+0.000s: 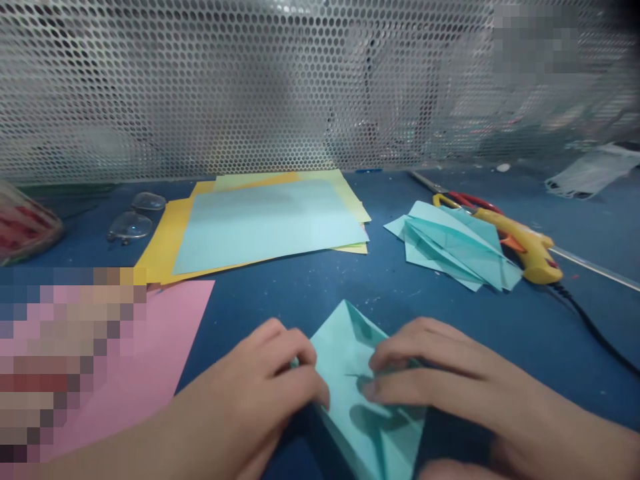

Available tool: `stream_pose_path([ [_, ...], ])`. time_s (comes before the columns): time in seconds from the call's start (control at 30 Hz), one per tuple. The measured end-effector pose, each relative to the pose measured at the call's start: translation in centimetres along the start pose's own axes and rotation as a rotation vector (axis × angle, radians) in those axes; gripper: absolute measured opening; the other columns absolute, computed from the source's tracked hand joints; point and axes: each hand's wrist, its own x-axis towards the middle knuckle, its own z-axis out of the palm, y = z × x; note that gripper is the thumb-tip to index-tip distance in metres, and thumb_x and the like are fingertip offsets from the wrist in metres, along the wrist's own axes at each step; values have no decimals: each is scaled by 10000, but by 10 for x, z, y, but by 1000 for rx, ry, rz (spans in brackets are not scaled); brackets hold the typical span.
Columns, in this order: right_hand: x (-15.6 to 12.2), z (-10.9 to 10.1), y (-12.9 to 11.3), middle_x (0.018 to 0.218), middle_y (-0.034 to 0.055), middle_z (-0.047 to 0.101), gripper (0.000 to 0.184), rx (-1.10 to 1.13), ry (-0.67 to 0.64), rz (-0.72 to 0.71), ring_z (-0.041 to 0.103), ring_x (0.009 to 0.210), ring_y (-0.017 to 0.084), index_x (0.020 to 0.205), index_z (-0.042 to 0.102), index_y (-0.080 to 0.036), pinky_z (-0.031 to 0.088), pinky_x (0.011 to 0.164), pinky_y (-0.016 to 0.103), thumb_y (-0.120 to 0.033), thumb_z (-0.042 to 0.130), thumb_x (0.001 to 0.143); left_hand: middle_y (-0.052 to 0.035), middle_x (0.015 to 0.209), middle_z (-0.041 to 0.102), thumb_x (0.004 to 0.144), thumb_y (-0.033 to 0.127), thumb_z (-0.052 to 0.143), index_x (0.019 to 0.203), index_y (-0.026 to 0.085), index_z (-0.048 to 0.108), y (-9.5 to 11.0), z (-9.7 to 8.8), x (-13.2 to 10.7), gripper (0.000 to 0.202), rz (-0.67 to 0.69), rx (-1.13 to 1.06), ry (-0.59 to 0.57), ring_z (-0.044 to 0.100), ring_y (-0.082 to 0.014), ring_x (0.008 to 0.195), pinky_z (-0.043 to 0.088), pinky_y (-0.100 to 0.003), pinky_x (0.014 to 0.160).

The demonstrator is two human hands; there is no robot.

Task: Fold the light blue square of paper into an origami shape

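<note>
The folded teal paper [360,393] lay on the blue counter [500,320] at the near edge. The left hand [265,387] pressed its left edge with curled fingers; the right hand [430,373] pinched a fold at its centre. Beyond lay a stack of paper sheets [260,227], folded teal pieces [450,247], a yellow glue gun [525,247], and glasses [133,217]. No writing was legible.

Two bare forearms, left hand [270,383] and right hand [430,373], no sleeves
</note>
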Motion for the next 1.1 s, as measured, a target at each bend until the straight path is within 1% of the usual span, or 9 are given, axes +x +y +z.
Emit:
stream_pose_path([
  [0.13, 7, 7, 1, 984, 28, 772, 161, -65, -57, 108, 754, 855, 158, 1116, 776, -256, 617, 793, 217, -166, 713, 998, 3, 1184, 598, 1100, 161, 347, 1006, 270, 627, -8, -4, 4, 314, -155, -3, 1, 634, -153, 1015, 561, -262, 898],
  [0.23, 7, 20, -2, 949, 23, 747, 311, -45, -74, 158, 748, 816, 144, 1137, 781, -244, 610, 746, 189, -30, 671, 940, 14, 1274, 564, 1108, 275, 485, 1158, 294, 620, -9, 1, 5, 145, -208, -35, 53, 653, -127, 1099, 549, -222, 968],
  [0.33, 6, 26, -3, 982, 26, 752, 392, 17, -50, 170, 763, 861, 122, 1167, 784, -252, 610, 795, 153, 7, 640, 910, -8, 1317, 595, 1075, 259, 546, 1332, 291, 579, -6, 9, 3, 262, -196, 5, 134, 674, -149, 1166, 559, -234, 998],
  [0.47, 4, 23, 2, 1205, 98, 777, 358, -130, 120, 93, 781, 1091, 198, 1208, 791, -271, 642, 949, 268, -144, 657, 902, -79, 1321, 670, 1053, 374, 588, 1401, 261, 631, 1, 17, 3, 368, -208, 169, 208, 684, -267, 1204, 605, -360, 1009],
  [0.63, 2, 17, 10, 1673, 200, 508, 730, -372, -21, 36, 467, 1554, 417, 1488, 671, -198, 575, 1110, 556, -361, 851, 800, -99, 1382, 692, 1040, 497, 606, 1475, 260, 631, 7, 25, 6, 496, -198, 324, 260, 663, -320, 1286, 593, -415, 1065],
  [0.77, 8, 12, 14, 1631, 204, 549, 798, -401, -164, 52, 568, 1466, 454, 1506, 677, -196, 571, 1070, 671, -607, 834, 839, -101, 1411, 708, 1058, 495, 580, 1512, 247, 613, 7, 35, -5, 518, -158, 426, 269, 657, -332, 1328, 577, -416, 1097],
  [0.87, 9, 9, 17, 1582, 213, 605, 813, -411, -208, 65, 596, 1429, 484, 1501, 689, -212, 562, 1041, 742, -726, 763, 875, -166, 1438, 697, 1116, 413, 461, 1510, 120, 587, 6, 42, -16, 507, -63, 593, 241, 652, -322, 1350, 563, -380, 1111],
  [0.97, 3, 12, 21, 1592, 214, 603, 814, -401, -158, 106, 605, 1418, 481, 1527, 660, -245, 571, 1014, 737, -734, 754, 884, -229, 1423, 688, 1149, 352, 339, 1469, 28, 571, 5, 43, -19, 511, -24, 718, 210, 649, -331, 1350, 562, -383, 1095],
  [1.1, -2, 16, 19, 1539, 190, 652, 748, -398, -58, 123, 653, 1337, 454, 1481, 681, -281, 584, 977, 691, -721, 759, 881, -145, 1370, 736, 1155, 390, 356, 1488, 72, 567, 3, 40, -20, 507, -11, 722, 202, 675, -338, 1262, 578, -432, 1037],
])
